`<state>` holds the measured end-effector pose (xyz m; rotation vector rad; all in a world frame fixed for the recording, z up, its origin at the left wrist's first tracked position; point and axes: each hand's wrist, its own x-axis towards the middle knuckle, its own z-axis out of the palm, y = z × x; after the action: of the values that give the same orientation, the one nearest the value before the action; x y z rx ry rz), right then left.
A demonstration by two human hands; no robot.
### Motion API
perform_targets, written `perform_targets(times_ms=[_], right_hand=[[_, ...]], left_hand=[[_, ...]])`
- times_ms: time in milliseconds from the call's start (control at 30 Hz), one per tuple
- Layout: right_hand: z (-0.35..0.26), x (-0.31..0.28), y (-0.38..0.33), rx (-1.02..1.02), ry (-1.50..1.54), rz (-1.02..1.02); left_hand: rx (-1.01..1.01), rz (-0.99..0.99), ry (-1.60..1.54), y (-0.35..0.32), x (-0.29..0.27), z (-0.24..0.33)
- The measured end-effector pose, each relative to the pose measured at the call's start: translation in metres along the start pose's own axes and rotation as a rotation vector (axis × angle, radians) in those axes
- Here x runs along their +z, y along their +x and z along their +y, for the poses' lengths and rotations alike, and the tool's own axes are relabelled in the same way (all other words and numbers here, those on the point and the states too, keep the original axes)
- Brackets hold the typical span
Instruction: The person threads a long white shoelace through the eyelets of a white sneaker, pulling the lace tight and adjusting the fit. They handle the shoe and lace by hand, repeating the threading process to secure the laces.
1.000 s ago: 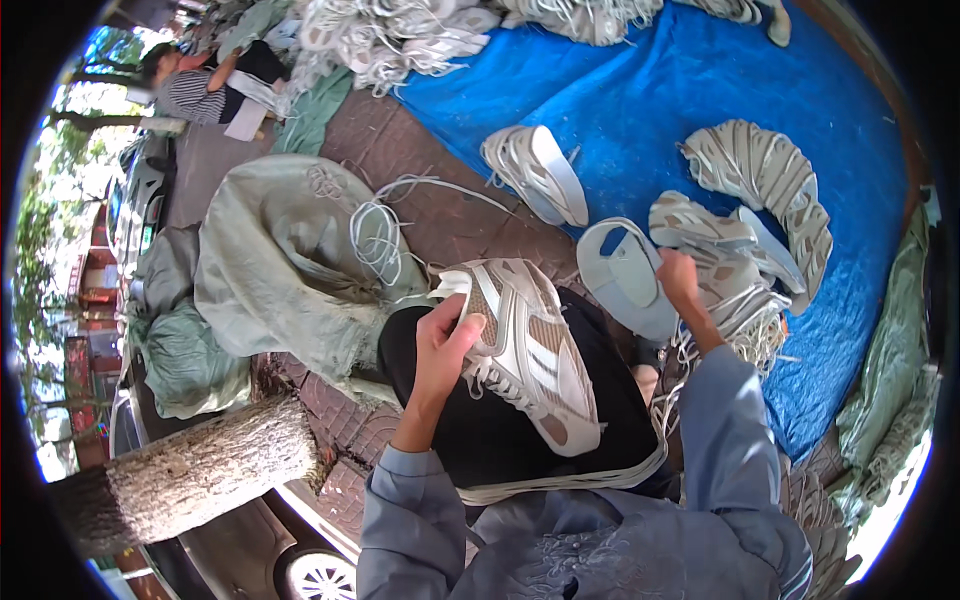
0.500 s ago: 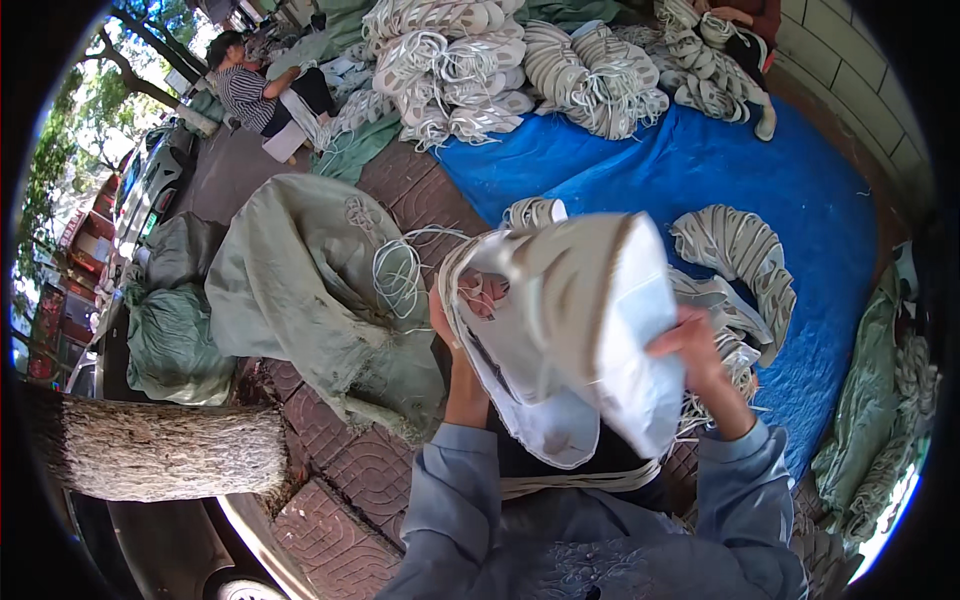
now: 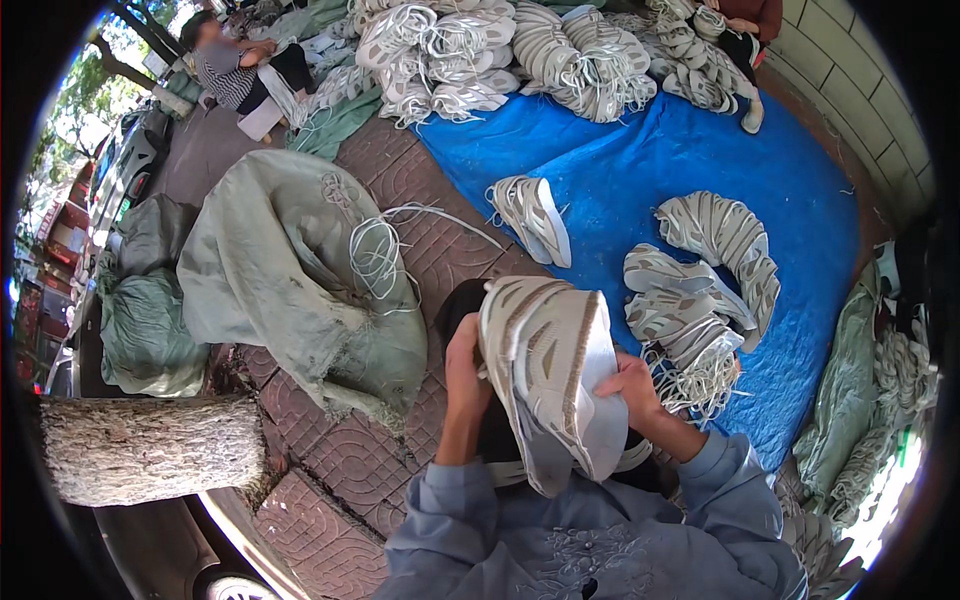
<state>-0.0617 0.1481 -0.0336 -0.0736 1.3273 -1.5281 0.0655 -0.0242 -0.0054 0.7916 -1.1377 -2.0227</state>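
Observation:
In front of my lap I hold a few beige and white shoe uppers (image 3: 548, 365), nested together with their sides toward me. My left hand (image 3: 467, 372) is closed on their left edge, its fingers partly hidden behind them. My right hand (image 3: 630, 388) grips the white right edge, thumb on the near face. Beyond them, a small bunch of uppers (image 3: 532, 218) stands on the blue tarp (image 3: 590, 185). To its right lie a curved row of nested uppers (image 3: 722, 232) and another bunch (image 3: 680, 300) with loose white laces (image 3: 705, 385).
A grey-green sack (image 3: 290, 270) with a coil of white cord (image 3: 375, 255) lies at left, near a tree trunk (image 3: 150, 450). Big piles of uppers (image 3: 440, 60) fill the back. One person (image 3: 235, 75) sits at far left, another (image 3: 752, 30) at far right beside a wall (image 3: 850, 75).
The uppers, spread apart and blurred before, are now close together and steadier. Both hands have shifted, the right one leftward. The small bunch on the tarp shows more fully.

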Motion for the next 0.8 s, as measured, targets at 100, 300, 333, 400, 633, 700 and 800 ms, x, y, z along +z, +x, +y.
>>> perform_targets(times_ms=[100,300,333,400,633,700,800], right_hand=[[0.009,0.001,0.000,-0.043,0.071,-0.123],[0.012,0.001,0.013,-0.379,-0.540,0.088],[0.002,-0.001,0.012,-0.515,-0.796,0.108],[-0.019,-0.001,0.002,-0.811,-0.964,0.119],[-0.034,0.041,-0.059,-0.670,-0.553,-0.144],[-0.031,0.048,-0.059,-0.538,-0.369,-0.172],[-0.034,0.047,-0.049,-0.407,-0.149,-0.244]], left_hand=[[-0.075,0.097,-0.309,-0.014,0.016,0.005],[0.429,0.319,0.368,-0.022,0.029,-0.021],[0.398,0.318,0.330,-0.020,0.026,-0.024],[0.394,0.346,0.286,-0.018,0.021,-0.026],[0.481,0.329,0.445,-0.020,0.029,-0.021],[0.583,0.329,0.555,-0.024,0.030,-0.018],[0.583,0.342,0.359,-0.034,0.033,-0.019]])
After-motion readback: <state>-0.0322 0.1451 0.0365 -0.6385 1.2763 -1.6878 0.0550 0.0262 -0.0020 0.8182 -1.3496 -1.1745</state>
